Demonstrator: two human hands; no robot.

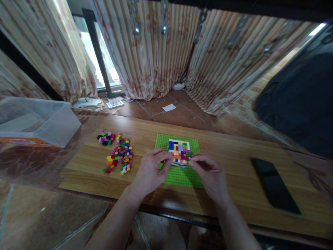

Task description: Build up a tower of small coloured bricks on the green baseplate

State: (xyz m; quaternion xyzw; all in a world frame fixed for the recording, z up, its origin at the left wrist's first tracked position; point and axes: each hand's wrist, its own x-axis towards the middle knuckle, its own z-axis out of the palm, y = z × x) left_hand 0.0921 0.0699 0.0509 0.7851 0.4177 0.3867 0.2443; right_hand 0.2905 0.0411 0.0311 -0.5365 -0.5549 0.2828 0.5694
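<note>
A squat block of stacked toy bricks [179, 148], its top a patchwork of many colours with white along the edges, sits on a green studded baseplate [182, 180]. My left hand [153, 170] comes in from the left, thumb and forefinger pinched at the block's near left corner. At the near right corner, my right hand [210, 173] is likewise closed in a pinch, its fingertips against the bricks. Whether either pinch holds a separate small brick is too small to tell. Loose coloured bricks [121, 154] lie scattered to the left of my left hand.
A smaller pile of loose bricks [105, 137] lies farther back on the wooden board [85, 166]. At the far left stands a clear plastic bin [57, 121]. A black phone-like slab [275, 185] rests on the right. Curtains [156, 52] hang beyond the tiled floor.
</note>
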